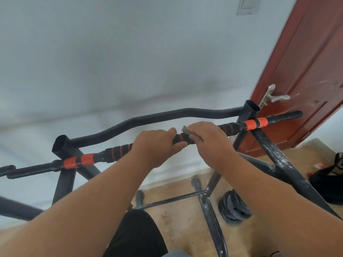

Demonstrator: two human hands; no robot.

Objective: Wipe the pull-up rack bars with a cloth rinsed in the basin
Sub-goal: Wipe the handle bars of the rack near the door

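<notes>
The pull-up rack's front bar (118,151) runs across the middle of the view, black foam with red rings and orange bands near both uprights. My left hand (156,145) grips the foam bar at its middle. Just to its right, my right hand (206,140) wraps a grey-green cloth (185,130) round the same bar; only a corner of the cloth shows above my fingers. A curved black rear bar (148,119) lies beyond, close to the white wall. No basin is in view.
A red-brown door (306,71) with a metal lever handle (274,96) stands just behind the rack's right end. On the wooden floor lie stacked weight plates (234,208), a black bag (328,180) and the rack's dusty lower legs (213,217).
</notes>
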